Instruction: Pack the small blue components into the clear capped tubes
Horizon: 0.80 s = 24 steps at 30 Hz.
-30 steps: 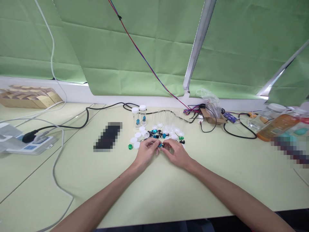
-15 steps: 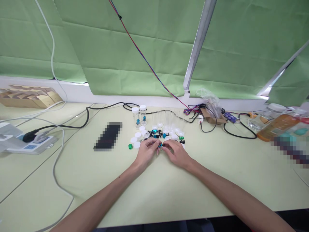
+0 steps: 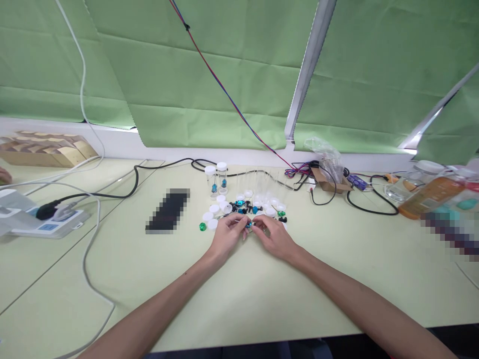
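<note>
My left hand (image 3: pixel 228 234) is closed in a pinch on a small shiny blue part (image 3: pixel 248 225). Facing it, my right hand (image 3: pixel 276 237) pinches a tiny black piece (image 3: pixel 254 224) right beside the blue part; whether the two touch is too small to tell. Just beyond my fingers lies a pile of small black and blue parts (image 3: pixel 239 205). White caps (image 3: pixel 207 217) are scattered around the pile, and a green part (image 3: pixel 202 227) lies left of my left hand. Two capped clear tubes (image 3: pixel 210 180) stand behind, each with a blue part inside.
Several clear open tubes (image 3: pixel 262 182) stand behind the pile. A pixelated dark object (image 3: pixel 168 212) lies to the left, near a white power strip (image 3: pixel 56 227). A small cardboard box (image 3: pixel 331 184), cables and bottles (image 3: pixel 430 197) are at right. Another person's hand (image 3: pixel 4 175) shows at the left edge.
Another person's hand has come into view at the far left edge. My own hands stay in almost the same place, with only a slight shift at the right fingertips.
</note>
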### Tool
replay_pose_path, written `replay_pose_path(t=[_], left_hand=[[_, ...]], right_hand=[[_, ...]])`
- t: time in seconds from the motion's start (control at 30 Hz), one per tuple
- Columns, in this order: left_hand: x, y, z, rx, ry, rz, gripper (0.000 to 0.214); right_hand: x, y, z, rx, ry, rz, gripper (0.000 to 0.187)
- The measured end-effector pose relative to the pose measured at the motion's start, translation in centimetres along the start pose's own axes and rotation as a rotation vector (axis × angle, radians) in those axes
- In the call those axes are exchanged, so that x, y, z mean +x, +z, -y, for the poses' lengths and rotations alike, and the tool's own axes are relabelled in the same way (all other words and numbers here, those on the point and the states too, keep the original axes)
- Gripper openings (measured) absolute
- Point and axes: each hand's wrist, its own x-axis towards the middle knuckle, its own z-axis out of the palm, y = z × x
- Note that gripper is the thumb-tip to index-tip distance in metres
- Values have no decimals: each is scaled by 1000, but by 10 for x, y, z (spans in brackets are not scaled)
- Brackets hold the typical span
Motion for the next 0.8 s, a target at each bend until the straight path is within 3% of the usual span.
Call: replay_pose_path(t=[0.8], left_hand=[[1, 0, -1, 0, -3, -3, 25]], right_hand=[[1, -1, 0, -24, -33, 13, 11]])
